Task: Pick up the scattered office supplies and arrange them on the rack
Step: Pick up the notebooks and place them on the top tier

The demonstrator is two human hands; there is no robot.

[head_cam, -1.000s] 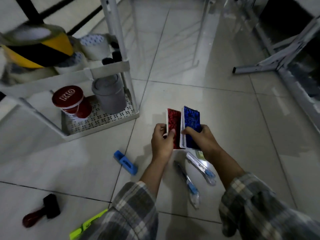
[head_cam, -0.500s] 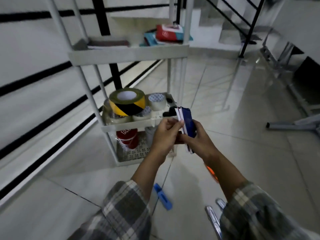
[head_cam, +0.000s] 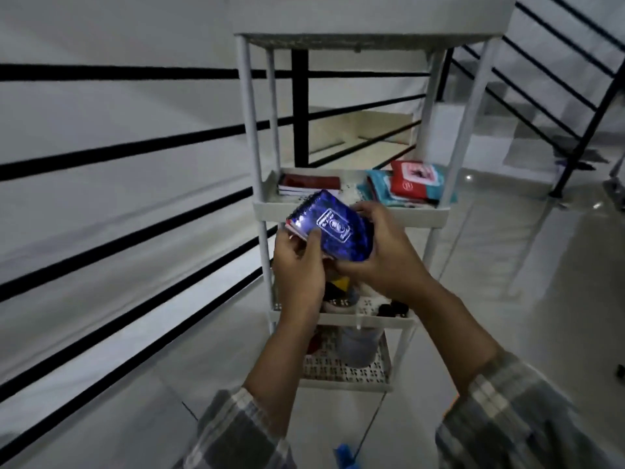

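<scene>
One glossy blue spiral-bound notebook (head_cam: 333, 228) with a silver emblem on its cover is held in the air in front of the white plastic tiered rack (head_cam: 351, 211), just near of the rim of the middle shelf. A red edge peeks out beneath its left corner, though whether that is a second notebook cannot be told. Both hands grip it: the left hand (head_cam: 299, 265) clasps the left edge with the thumb lying on the cover, and the right hand (head_cam: 382, 252) wraps the right side, fingers curled over the far end. Two plaid flannel sleeves (head_cam: 507, 421) cover the forearms.

On the middle shelf beyond, at its left, lies one dark red flat booklet (head_cam: 309, 183); at its right lies a pile of teal packets (head_cam: 375, 187) with one red packet (head_cam: 417, 177) on top. The shelf below is mostly hidden by the hands; a yellow-and-black object and small dark things show there, too hidden to count. On the bottom shelf stands one grey cup (head_cam: 358, 343). On the pale tiled floor (head_cam: 541, 282), near the bottom edge, lies one blue object (head_cam: 345, 458). Black horizontal railing bars (head_cam: 118, 154) run along the left.
</scene>
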